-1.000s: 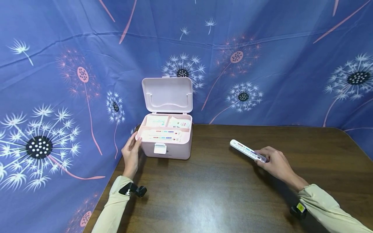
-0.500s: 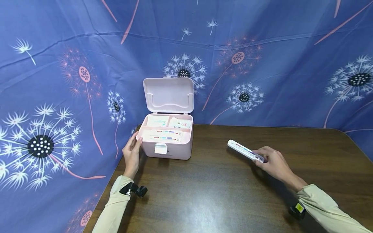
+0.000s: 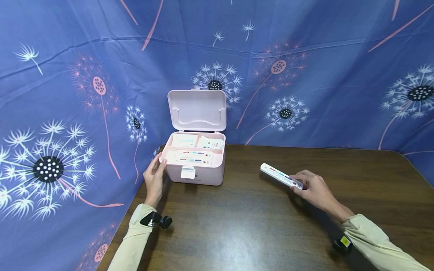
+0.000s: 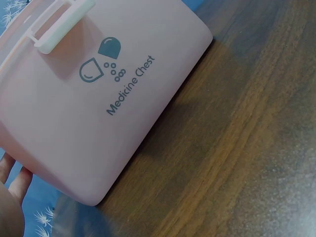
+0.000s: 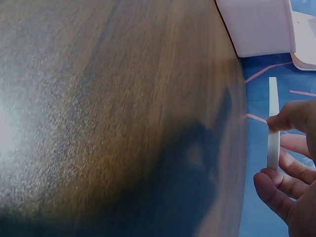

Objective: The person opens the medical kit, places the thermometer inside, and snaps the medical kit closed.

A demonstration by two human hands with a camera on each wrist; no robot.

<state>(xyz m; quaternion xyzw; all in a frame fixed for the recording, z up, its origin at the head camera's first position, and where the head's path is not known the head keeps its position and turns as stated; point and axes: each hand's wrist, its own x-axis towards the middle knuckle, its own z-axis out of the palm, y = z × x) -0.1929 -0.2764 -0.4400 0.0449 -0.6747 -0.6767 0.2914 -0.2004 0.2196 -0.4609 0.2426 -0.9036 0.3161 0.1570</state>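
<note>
A pink medicine chest (image 3: 196, 177) stands with its lid (image 3: 197, 111) raised, its front marked "Medicine Chest" in the left wrist view. My left hand (image 3: 154, 180) holds its left front corner, thumb at the rim and fingers along the side. Farther right, my right hand (image 3: 313, 190) pinches one end of a slim white case (image 3: 279, 175) with coloured labels. That case is raised over the table, its free end towards the chest; the right wrist view shows it edge-on. Two similar white strips (image 3: 193, 157) lie in the chest's front compartment.
White packets (image 3: 184, 140) fill the chest's back compartments. A white latch (image 3: 188, 172) hangs at its front. The dark wooden table (image 3: 237, 210) ends on the left close beside the left arm. Behind it hangs a blue dandelion-print cloth (image 3: 305, 30).
My right hand has moved slightly left with the white case, bringing it closer to the chest. The left hand keeps its place on the chest, while the view shifts a little.
</note>
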